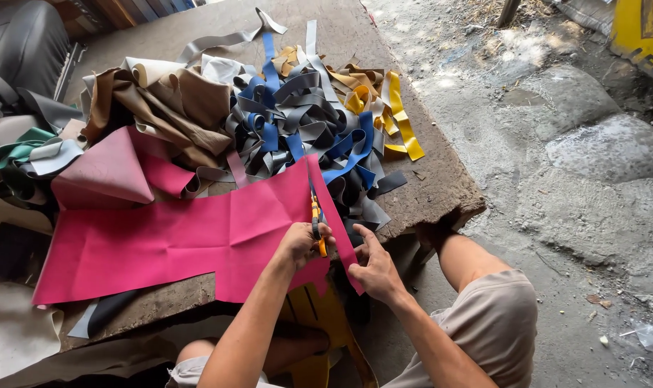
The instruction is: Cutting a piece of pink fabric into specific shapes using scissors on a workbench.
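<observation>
Pink leatherette sheet lies flat on the worn table, creased, with a slit running up from the near edge. Left hand is closed around orange-handled scissors, blades up in that slit. Right hand pinches the narrow strip just beside the scissors. Straight beyond the blades sits a tangled pile of grey, blue and yellow strips, crowding the sheet's far edge.

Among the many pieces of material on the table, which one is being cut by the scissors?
The large flat pink sheet. The orange-handled scissors in the left hand run into it, and the right hand holds its narrow strip; the other pieces lie piled behind.
</observation>
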